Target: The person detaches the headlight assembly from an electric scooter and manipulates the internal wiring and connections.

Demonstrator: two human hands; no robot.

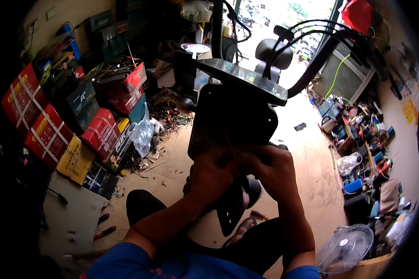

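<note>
My left hand (211, 176) and my right hand (272, 169) meet at the lower part of a dark front panel (233, 118) on an electric scooter, their fingers curled together in shadow. A thin red wire (229, 139) runs down to my fingertips; what exactly they grip is hidden. Above the panel are a silvery dashboard strip (237, 72), black cables (307, 32) and mirrors (267, 51). Below my hands is a black bracket (228, 216) with holes, between my legs.
Stacked red battery boxes (42, 135), a yellow box (74, 158) and a plastic bag (142, 132) line the left. Mixed parts and tools (354, 158) line the right, with a fan (344, 244) at lower right. A bright doorway (298, 14) is ahead. A screwdriver (258, 214) lies near my foot.
</note>
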